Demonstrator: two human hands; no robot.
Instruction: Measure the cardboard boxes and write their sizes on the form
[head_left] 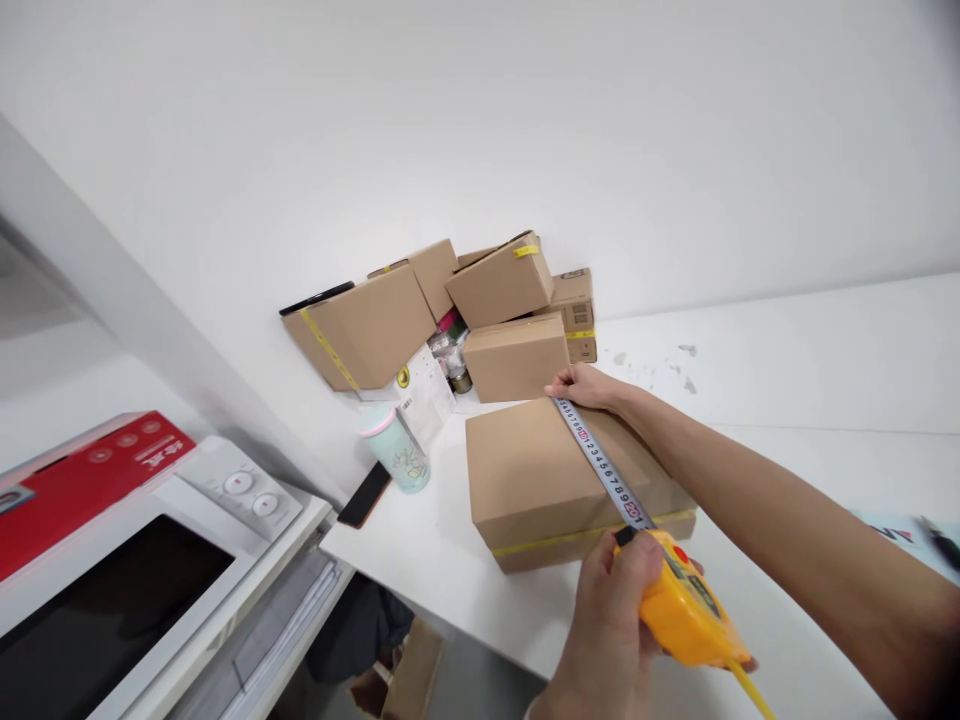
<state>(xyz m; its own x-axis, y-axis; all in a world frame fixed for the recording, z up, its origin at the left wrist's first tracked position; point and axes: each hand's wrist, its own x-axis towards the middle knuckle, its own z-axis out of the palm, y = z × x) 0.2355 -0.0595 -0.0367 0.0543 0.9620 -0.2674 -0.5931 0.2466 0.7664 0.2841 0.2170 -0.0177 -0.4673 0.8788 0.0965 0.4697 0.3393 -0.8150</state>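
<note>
A closed cardboard box point(525, 470) with a yellow strip along its near side lies on the white table. Stretched across its top is the metal blade point(600, 462) of a tape measure, its printed numbers running toward me. My left hand point(611, 620) is closed around the yellow tape measure case point(690, 605) at the box's near edge, thumb close to where the blade comes out. At the far edge, my right hand point(589, 387) pinches the blade's end, with the forearm reaching over the right part of the box.
Several more cardboard boxes point(517, 360) are piled against the wall. A mint-green tumbler point(397, 450) and a dark flat object point(366, 497) stand and lie at the table's left. A microwave point(112, 590) with a red box point(90, 480) on it is further left.
</note>
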